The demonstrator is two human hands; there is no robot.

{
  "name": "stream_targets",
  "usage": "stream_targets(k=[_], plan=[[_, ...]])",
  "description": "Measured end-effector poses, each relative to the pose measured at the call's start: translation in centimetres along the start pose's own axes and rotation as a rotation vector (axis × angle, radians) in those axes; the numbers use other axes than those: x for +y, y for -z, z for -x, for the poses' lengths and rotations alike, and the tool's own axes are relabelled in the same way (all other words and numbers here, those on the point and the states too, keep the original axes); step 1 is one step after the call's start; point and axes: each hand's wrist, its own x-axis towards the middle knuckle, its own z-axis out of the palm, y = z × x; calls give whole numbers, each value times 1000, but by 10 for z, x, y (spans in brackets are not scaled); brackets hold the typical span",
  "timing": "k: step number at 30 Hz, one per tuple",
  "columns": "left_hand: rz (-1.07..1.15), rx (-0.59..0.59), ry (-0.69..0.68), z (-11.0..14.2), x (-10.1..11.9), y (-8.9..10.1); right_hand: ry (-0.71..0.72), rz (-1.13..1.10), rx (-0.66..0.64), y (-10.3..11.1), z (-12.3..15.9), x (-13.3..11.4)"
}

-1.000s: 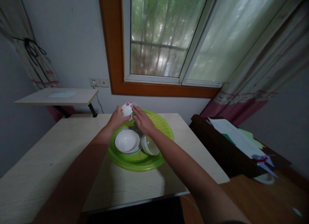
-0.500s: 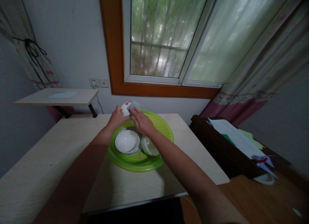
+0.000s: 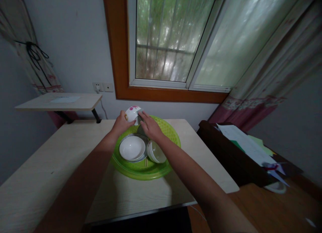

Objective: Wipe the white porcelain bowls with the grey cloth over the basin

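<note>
- left hand: partly closed on the rim side of the floral bowl, fingers behind the wall and thumb at its lower edge; grip appears firm.
- right hand: partly open, fingers extended and thumb apart, fingertips at the bowl's right side. pale grey patch seen there; too small to tell whether it is cloth or bowl surface.
- floral bowl: white with pink and yellow marks, held tilted between the hands, above the far part of the green tray. direction of its mouth unclear.
- green tray: round, patterned far side, resting on the pale wooden tabletop.
- white bowl: upright in the tray, left of centre, stacked on other dishware; a grey rim shows behind and beside it.
- tilted bowls: nested, right of the white bowl, openings toward the right forearm, which partly covers them.
- chopsticks: ends visible between the two groups of bowls; remainder hidden.
- raised shelf: left end of tabletop, black supports, paper on top.
- background: window in a brown frame, wall sockets left of it.
</note>
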Motion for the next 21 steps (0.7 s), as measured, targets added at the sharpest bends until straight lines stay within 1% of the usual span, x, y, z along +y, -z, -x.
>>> stream_targets(k=[5,10,14,19,21], plan=[[29,-19,-4,-1,-4,-1,114,79,-97,0,0,-11],[19,-26,-11,-1,-5,0,184,71,-160,0,1,-16],[26,-50,-19,1,-2,0,150,52,-129,2,0,-14],[3,-113,-90,5,2,-1,106,-18,-45,3,-3,-6],[-21,-140,-116,7,4,-2,67,-59,-2,3,-3,-2]])
